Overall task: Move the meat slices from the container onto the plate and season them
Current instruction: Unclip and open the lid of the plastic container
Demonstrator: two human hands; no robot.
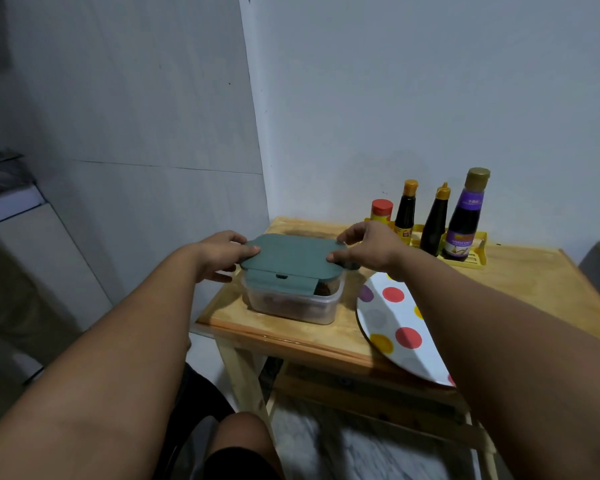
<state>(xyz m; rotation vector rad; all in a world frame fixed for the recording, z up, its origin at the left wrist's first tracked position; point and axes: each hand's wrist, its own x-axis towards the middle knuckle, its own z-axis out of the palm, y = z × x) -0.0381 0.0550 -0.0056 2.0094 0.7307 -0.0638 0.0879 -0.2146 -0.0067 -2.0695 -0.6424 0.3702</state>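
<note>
Both hands hold the green lid point(290, 255) of the container point(293, 301): the left hand point(222, 255) pinches its left edge, the right hand point(368, 249) its right edge. The container stands on the bench point(520, 278), just left of the dotted plate point(394, 327). Dark meat point(324, 289) shows under the lid. Four bottles point(433, 220) stand behind.

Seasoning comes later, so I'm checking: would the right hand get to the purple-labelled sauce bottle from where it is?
Probably yes. The right hand is holding the container lid, and the purple-labelled sauce bottle stands in the yellow rack just beyond, with nothing between.
</note>
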